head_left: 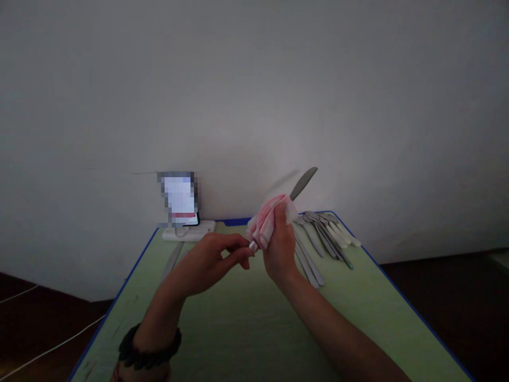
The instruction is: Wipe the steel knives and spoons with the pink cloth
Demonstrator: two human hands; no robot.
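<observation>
A table knife (304, 183) is held slantwise above the table, its blade pointing up and to the right. My left hand (222, 260) pinches the end of its handle between thumb and fingers. Wrapped around the middle of the knife is a pink and white cloth (265, 220), and my right hand (281, 246) is closed over it. The cloth hides the middle of the knife and part of my right fingers. Behind my right wrist, two knives (312, 265) lie side by side on the table.
The green table (246, 329) has a blue edge and stands against a grey wall. More cutlery (328, 239), some with white handles, lies at the back right. A lit screen on a white stand (189, 231) stands at the back left, with another knife (173, 260) near it.
</observation>
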